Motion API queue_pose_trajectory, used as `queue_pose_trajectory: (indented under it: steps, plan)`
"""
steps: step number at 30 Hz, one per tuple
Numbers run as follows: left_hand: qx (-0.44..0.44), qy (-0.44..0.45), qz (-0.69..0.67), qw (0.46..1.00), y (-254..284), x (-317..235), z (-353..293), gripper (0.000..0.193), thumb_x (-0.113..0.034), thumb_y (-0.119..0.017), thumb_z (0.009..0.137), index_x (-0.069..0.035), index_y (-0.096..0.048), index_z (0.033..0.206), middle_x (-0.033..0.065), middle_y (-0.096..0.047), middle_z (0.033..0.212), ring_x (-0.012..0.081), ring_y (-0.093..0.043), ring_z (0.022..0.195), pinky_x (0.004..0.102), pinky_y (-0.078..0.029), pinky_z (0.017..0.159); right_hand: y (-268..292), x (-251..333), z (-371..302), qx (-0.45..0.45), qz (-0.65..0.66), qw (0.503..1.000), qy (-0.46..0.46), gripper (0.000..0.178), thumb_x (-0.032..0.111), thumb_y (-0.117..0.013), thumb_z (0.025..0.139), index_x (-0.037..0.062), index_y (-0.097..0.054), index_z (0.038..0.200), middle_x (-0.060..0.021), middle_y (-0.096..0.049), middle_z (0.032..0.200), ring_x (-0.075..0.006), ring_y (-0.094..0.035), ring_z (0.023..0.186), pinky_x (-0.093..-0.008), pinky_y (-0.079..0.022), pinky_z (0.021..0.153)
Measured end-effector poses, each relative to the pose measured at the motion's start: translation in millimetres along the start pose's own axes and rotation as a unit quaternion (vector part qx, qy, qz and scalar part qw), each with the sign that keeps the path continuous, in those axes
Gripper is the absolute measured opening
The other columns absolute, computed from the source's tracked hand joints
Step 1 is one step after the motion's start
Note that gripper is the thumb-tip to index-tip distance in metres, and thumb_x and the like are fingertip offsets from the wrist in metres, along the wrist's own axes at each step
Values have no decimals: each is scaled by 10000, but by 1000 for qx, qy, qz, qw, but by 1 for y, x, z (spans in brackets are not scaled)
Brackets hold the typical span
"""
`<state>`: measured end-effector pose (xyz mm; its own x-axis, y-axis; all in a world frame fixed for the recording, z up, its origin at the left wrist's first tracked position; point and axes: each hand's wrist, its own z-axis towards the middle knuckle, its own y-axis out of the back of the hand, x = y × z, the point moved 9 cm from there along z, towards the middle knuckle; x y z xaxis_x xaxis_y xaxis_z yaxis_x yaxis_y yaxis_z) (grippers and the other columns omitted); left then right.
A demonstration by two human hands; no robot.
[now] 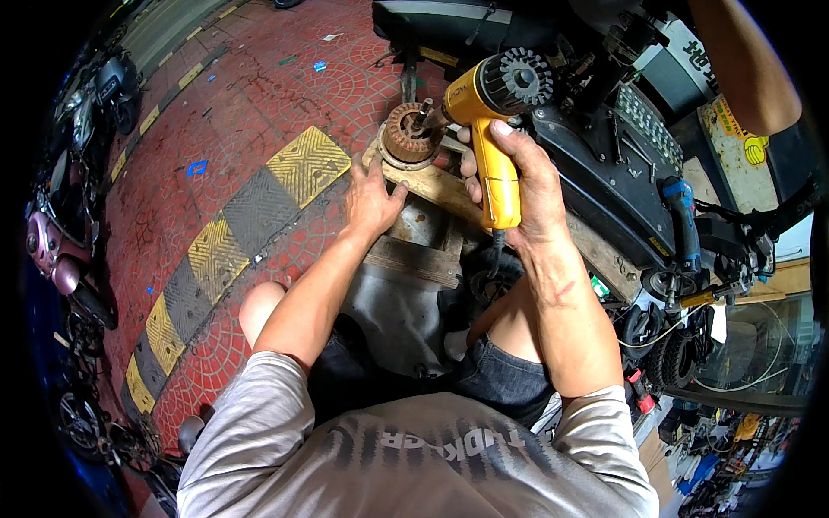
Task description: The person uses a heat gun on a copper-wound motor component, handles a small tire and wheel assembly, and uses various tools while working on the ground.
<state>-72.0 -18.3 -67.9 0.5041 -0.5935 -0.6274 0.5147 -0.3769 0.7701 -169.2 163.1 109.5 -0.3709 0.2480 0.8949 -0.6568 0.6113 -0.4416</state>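
Head view: heat gun (485, 102) aimed at stator (408, 140).
My right hand (537, 183) grips the gun's yellow handle; my left hand (373, 203), loosely spread, meets the wooden worktop's (442, 186) edge.

left hand (371, 204): palm down, fingers (375, 173) spread forward, left thumb (399, 195) angled right | left forearm (313, 289): reaching ahead, slanting inward | right hand (535, 177): curled tight in a grip, right thumb (504, 133) pointing forward | right forearm (570, 298): extended, slanting inward
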Motion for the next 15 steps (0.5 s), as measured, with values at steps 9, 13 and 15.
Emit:
queue_pose_trajectory:
  steps: [9, 13, 15]
  plan:
    - [-21, -18, 12, 1000, -3, 3, 1, 826, -403, -752, 934, -69, -399, 1602, 335, -305, 1634, 549, -485, 1409, 574, -458, 1150, 0, -3, 2, 6, 0, 1000, -1, 439, 384, -669, 1029, -43, -714, 1122, -107, -714, 780, -157, -650, 562, -261, -539, 538]
    - [-16, -14, 6, 1000, -3, 4, 1, 825, -398, -755, 932, -70, -401, 1601, 331, -303, 1637, 545, -472, 1423, 573, -452, 1157, 0, -4, 1, 4, -1, 1000, -5, 448, 387, -667, 1032, -48, -712, 1125, -110, -713, 781, -158, -648, 566, -259, -537, 543]
    - [-15, -14, 4, 1000, -2, 3, 1, 823, -396, -755, 932, -71, -402, 1601, 331, -302, 1638, 546, -476, 1419, 576, -453, 1156, 0, -4, 1, 4, -1, 1000, -6, 452, 387, -665, 1034, -52, -710, 1130, -111, -713, 782, -159, -647, 570, -259, -535, 545]
